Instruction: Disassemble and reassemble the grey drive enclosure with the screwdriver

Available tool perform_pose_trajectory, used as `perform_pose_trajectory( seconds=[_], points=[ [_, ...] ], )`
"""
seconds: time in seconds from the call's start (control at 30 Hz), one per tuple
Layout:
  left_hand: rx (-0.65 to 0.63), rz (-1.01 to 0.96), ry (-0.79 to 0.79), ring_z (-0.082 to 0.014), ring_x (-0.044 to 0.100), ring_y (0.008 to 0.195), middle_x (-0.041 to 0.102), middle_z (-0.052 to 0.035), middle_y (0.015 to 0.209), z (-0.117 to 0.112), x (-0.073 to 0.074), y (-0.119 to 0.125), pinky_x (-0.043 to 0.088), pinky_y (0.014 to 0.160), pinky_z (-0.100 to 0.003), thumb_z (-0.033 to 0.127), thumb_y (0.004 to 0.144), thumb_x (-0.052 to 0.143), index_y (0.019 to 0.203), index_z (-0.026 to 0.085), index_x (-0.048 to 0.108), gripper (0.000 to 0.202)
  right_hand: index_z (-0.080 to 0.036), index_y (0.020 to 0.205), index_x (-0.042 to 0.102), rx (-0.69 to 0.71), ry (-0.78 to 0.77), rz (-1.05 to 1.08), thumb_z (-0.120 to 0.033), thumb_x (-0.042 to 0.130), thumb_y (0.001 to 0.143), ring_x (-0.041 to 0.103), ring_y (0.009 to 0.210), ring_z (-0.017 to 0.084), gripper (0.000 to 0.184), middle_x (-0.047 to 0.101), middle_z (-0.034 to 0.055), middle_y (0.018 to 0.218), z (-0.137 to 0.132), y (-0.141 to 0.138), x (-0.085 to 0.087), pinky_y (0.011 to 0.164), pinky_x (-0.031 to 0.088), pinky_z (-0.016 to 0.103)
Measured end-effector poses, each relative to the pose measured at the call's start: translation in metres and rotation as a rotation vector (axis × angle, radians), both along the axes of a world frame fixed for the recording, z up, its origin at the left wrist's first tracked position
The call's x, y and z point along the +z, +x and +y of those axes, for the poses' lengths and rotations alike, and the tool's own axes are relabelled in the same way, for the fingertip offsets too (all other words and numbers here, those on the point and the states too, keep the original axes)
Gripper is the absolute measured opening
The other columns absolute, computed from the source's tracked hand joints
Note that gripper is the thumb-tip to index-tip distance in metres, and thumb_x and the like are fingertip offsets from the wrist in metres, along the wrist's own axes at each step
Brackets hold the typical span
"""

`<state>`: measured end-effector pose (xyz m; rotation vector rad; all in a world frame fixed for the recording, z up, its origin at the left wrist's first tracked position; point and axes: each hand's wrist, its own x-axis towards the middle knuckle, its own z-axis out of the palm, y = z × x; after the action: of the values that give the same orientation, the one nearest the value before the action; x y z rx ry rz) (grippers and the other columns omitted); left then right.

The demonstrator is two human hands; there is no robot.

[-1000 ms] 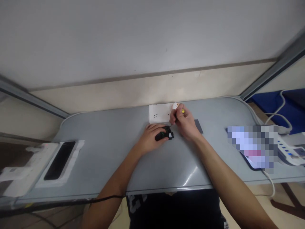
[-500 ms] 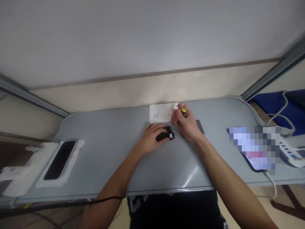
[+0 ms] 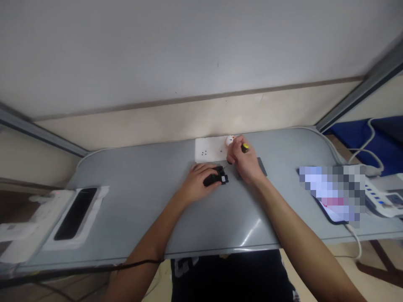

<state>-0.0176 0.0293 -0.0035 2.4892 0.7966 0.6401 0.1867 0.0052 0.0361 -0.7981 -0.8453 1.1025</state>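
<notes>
My left hand (image 3: 199, 181) is closed around a small black device (image 3: 215, 178) with a white label, pressing it to the grey table. Closed in a grip, my right hand (image 3: 244, 158) holds a screwdriver (image 3: 244, 147) with a yellow-ended dark handle. The thin shaft points down and left towards the device; whether its tip touches cannot be made out. Behind both hands lies a white sheet (image 3: 210, 144) with several tiny dark screws (image 3: 204, 153) on it. A round white object (image 3: 230, 139) with orange marks sits by my right fingers.
A flat dark grey piece (image 3: 262, 166) lies partly under my right wrist. At the left, a black phone (image 3: 75, 214) rests on white material beside a white power strip (image 3: 37, 222). A lit phone (image 3: 330, 195) and another power strip (image 3: 382, 199) are at the right. A wall panel closes the back.
My right hand has shifted slightly away from the device, and the screwdriver handle tilts more to the right. The left hand keeps its hold. The whole view has moved a little.
</notes>
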Motion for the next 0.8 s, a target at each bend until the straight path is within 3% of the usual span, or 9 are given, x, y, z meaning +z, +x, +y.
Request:
perform_pose_trajectory(
  seconds=[0.1,0.17,0.23,0.33,0.43,0.53,0.67,0.8],
  points=[
    [0.006,0.005,-0.001,-0.0256,0.064,0.127,0.072,-0.0053,0.133,0.0,0.0003,0.0001,0.041,0.113,-0.048,0.036,0.092,0.076,0.107,0.025,0.07,0.019,-0.027,0.1,0.06,0.031,-0.02,0.047,-0.078,0.055,0.09,0.044,0.057,0.014,0.052,0.042,-0.0044,0.066,0.0032,-0.0005,0.0015,0.056,0.041,0.03],
    [0.008,0.006,0.001,-0.0256,0.064,0.126,0.072,-0.0051,0.134,0.0002,-0.0004,-0.0004,0.041,0.114,-0.048,0.036,0.092,0.075,0.107,0.026,0.07,0.019,-0.026,0.102,0.065,0.054,-0.033,0.055,-0.075,0.057,0.09,0.051,0.064,0.016,0.051,0.049,-0.0009,0.073,0.0029,-0.0004,0.0031,0.063,0.047,0.032],
    [0.006,0.009,0.0,-0.0255,0.064,0.127,0.071,-0.0049,0.134,0.0004,-0.0016,-0.0009,0.041,0.114,-0.048,0.036,0.092,0.075,0.107,0.026,0.07,0.019,-0.025,0.091,0.065,0.046,-0.006,0.028,-0.068,0.068,0.087,0.056,0.073,0.016,0.044,0.055,0.0014,0.081,0.0012,-0.0003,0.0034,0.069,0.05,0.032],
    [0.008,0.006,-0.002,-0.0257,0.064,0.127,0.071,-0.0046,0.134,0.0005,-0.0027,-0.0012,0.041,0.114,-0.049,0.037,0.093,0.074,0.107,0.026,0.07,0.018,-0.024,0.078,0.055,0.068,0.027,-0.007,-0.066,0.074,0.084,0.062,0.081,0.017,0.047,0.061,0.0027,0.093,-0.0022,0.0,0.002,0.076,0.051,0.033],
    [0.013,0.009,-0.013,-0.0258,0.063,0.127,0.071,-0.0047,0.134,0.0003,-0.0022,-0.0011,0.041,0.114,-0.049,0.036,0.092,0.075,0.108,0.026,0.069,0.02,-0.025,0.08,0.051,0.068,0.017,-0.106,-0.065,0.071,0.088,0.06,0.07,0.014,0.046,0.063,0.0002,0.084,-0.0046,0.0015,0.0011,0.07,0.048,0.031],
    [0.006,0.015,-0.025,-0.0258,0.064,0.126,0.072,-0.0045,0.133,0.0003,-0.0016,-0.0014,0.041,0.113,-0.048,0.035,0.091,0.076,0.104,0.025,0.068,0.018,-0.025,0.082,0.056,0.017,0.068,-0.219,-0.063,0.069,0.091,0.051,0.058,0.013,0.041,0.051,-0.0046,0.063,-0.0044,0.0017,0.0011,0.061,0.042,0.03],
    [0.006,0.005,-0.028,-0.0261,0.063,0.127,0.071,-0.0037,0.134,0.0007,-0.0021,-0.0021,0.041,0.112,-0.049,0.037,0.091,0.076,0.098,0.025,0.066,0.017,-0.025,0.101,0.07,0.062,0.073,-0.193,-0.071,0.046,0.099,0.053,0.064,0.016,0.052,0.053,-0.001,0.068,-0.0033,-0.0029,0.0011,0.064,0.045,0.032],
    [0.002,-0.008,-0.024,-0.0259,0.063,0.127,0.071,-0.0036,0.134,0.0002,-0.0018,-0.0016,0.041,0.113,-0.048,0.036,0.091,0.076,0.105,0.026,0.068,0.019,-0.024,0.089,0.068,0.069,0.083,-0.205,-0.064,0.058,0.098,0.057,0.073,0.016,0.042,0.06,0.0016,0.078,-0.005,-0.0056,-0.0002,0.071,0.047,0.032]
  ],
)
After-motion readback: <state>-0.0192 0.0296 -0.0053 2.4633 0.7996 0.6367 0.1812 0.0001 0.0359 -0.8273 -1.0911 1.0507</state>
